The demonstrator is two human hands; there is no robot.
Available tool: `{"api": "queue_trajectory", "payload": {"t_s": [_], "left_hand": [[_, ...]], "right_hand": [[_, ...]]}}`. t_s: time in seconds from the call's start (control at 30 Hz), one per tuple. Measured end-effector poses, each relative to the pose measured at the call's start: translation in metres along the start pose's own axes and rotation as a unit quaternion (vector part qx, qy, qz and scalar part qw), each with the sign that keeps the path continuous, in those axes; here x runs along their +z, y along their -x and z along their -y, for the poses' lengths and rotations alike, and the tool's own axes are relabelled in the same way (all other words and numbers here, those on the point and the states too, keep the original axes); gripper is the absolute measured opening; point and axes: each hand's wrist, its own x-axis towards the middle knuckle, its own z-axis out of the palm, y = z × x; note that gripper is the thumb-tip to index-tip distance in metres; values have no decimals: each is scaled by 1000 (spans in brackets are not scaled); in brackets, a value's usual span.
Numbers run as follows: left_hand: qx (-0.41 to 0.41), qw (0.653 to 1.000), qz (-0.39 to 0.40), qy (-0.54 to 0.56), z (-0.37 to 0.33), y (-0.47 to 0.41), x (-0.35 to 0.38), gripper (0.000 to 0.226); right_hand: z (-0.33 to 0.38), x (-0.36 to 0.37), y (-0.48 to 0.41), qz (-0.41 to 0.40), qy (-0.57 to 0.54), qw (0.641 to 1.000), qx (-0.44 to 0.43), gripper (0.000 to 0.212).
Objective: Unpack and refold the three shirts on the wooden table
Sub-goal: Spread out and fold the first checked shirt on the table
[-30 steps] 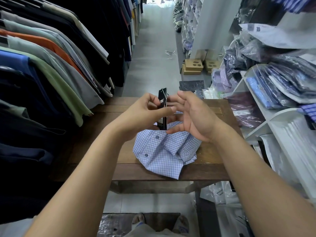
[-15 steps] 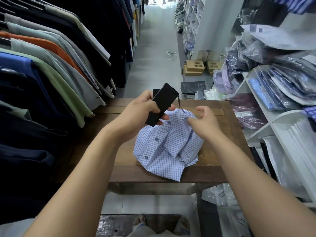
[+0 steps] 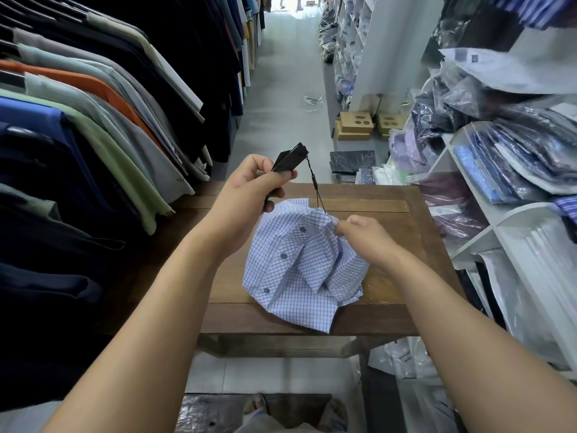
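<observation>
Sensibly, the left hand (image 3: 249, 189) pinches the black swing tags (image 3: 288, 157) aloft, cord (image 3: 315, 185) taut, while the right hand (image 3: 365, 235) grips the blue-checked shirt (image 3: 296, 270) near the cord's root, crumpled on the wooden table (image 3: 390, 276). Best to steady the cloth and ease the cord gently, never yanking. No print on the tags is legible

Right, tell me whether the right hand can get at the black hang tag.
Probably yes: nothing lies between the right hand and the hang tag, held up by the left hand, though it must first release the checked shirt.
</observation>
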Motion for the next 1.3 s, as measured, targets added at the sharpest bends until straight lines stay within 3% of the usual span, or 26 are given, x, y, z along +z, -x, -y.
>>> {"api": "queue_trajectory", "payload": {"t_s": [0.3,0.4,0.5,0.57,0.67,0.8,0.9,1.0,1.2,1.3], "left_hand": [[36,995,-19,-95,3,7,-6,29],[45,992,-24,-111,2,10,-8,27],[46,994,-19,-102,-1,14,-4,25],[49,994,-19,-96,-2,16,-3,26],[49,992,-24,-111,0,16,-10,26],[40,979,-47,-196,13,14,-27,18],[2,977,-59,-204,29,14,-31,24],[-40,975,-57,-210,45,13,-31,41],[-143,931,29,-335,65,6,-27,32],[-186,899,64,-392,74,5,-14,44]], "right_hand": [[-3,7,0,20,38,998,-44,26],[-7,10,0,3,79,993,-87,15],[0,18,1,-10,104,980,-167,47],[6,26,0,-21,110,975,-191,39],[12,32,1,-45,89,979,-178,10],[13,23,2,-90,14,988,-125,14],[15,15,-2,-119,-16,987,-103,24],[21,11,-5,-135,-23,986,-100,20],[30,11,3,-138,40,974,-173,14],[40,11,14,-135,52,970,-195,16]]}}
